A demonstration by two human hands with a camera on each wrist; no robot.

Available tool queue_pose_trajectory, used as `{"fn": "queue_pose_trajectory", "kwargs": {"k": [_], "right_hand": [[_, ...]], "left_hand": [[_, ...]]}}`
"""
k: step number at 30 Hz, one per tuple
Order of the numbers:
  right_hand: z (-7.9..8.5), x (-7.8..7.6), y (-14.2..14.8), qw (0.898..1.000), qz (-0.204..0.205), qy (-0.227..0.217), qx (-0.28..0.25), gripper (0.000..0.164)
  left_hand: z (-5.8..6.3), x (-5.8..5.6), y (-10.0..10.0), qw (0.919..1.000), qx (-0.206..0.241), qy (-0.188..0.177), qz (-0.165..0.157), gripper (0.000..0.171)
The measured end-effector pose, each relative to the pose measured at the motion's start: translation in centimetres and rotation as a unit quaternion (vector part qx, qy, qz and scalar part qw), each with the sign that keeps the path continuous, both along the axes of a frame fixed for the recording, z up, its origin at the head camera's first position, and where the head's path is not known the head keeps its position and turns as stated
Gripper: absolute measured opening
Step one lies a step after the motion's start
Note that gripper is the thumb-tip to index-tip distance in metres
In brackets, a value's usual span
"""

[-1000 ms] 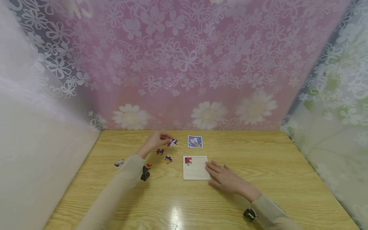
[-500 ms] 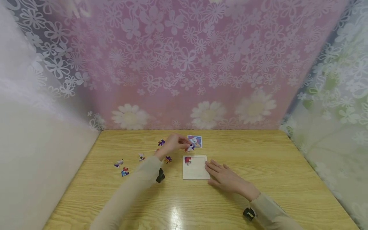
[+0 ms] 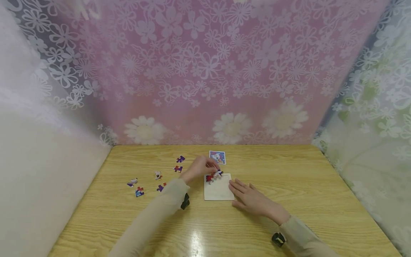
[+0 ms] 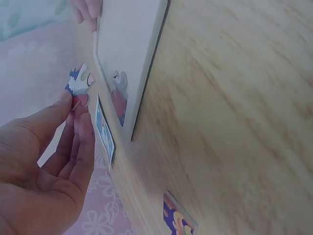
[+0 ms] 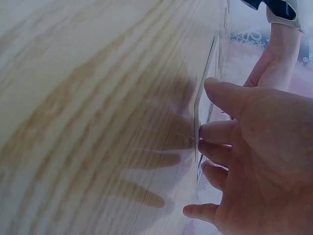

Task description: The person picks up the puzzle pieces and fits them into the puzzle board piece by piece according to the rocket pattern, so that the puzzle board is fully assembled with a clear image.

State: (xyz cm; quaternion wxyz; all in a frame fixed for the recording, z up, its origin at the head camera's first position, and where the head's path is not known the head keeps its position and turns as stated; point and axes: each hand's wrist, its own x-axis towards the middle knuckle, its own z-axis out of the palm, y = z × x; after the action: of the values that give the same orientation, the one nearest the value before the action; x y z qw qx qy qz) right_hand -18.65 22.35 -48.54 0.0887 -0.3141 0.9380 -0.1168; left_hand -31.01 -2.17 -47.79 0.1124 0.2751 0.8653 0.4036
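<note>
Between thumb and fingers, my left hand (image 3: 199, 167) pinches a white, blue and red jigsaw piece (image 4: 80, 81) over the upper part of the white puzzle board (image 3: 219, 193). A red jigsaw piece (image 4: 119, 98) lies in the board's upper left corner, partly covered in the head view by the held one. My right hand (image 3: 253, 199) lies with fairly straight fingers at the board's right edge. In the right wrist view its thumb and fingertips are right at the board's rim (image 5: 196, 115).
Several loose jigsaw pieces lie on the wooden table (image 3: 289, 171) to the left, among them a purple one (image 3: 180, 159) and a blue-red one (image 3: 139, 192). A small picture card (image 3: 217, 157) lies behind the board. Floral curtains (image 3: 208, 71) stand around the table.
My left hand has carried the jigsaw piece rightward from among the loose pieces, past the picture card, then nearer to me over the board. My right hand has stayed in place.
</note>
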Motion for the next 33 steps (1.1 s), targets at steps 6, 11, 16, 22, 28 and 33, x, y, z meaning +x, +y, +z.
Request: {"fn": "queue_pose_trajectory", "kwargs": {"k": [6,11,16,22,28,33], "right_hand": [[-0.1,0.0,0.0,1.000,0.002,0.001,-0.001,0.062],[0.0,0.1,0.0,1.000,0.003,0.001,-0.003,0.062],[0.1,0.2,0.0,1.000,0.004,0.003,-0.007,0.062],[0.5,0.2,-0.1,1.000,-0.002,-0.001,-0.005,0.062],[0.6,0.3,-0.2,1.000,-0.003,0.000,-0.004,0.062],[0.6,0.3,-0.2,1.000,0.000,0.001,-0.009,0.061]], "left_hand": [[-0.5,0.0,0.4,0.9993,-0.029,0.010,-0.019,0.010],[-0.9,0.1,0.7,0.9991,-0.039,0.010,-0.014,0.009],[-1.4,0.0,0.7,0.9984,-0.051,0.023,0.000,0.009],[-1.0,0.5,0.6,0.9993,-0.037,0.006,-0.008,0.010],[-1.1,0.6,0.5,0.9991,-0.039,0.009,-0.017,0.012],[-1.3,0.5,0.4,0.9985,-0.046,0.020,-0.021,0.011]]}}
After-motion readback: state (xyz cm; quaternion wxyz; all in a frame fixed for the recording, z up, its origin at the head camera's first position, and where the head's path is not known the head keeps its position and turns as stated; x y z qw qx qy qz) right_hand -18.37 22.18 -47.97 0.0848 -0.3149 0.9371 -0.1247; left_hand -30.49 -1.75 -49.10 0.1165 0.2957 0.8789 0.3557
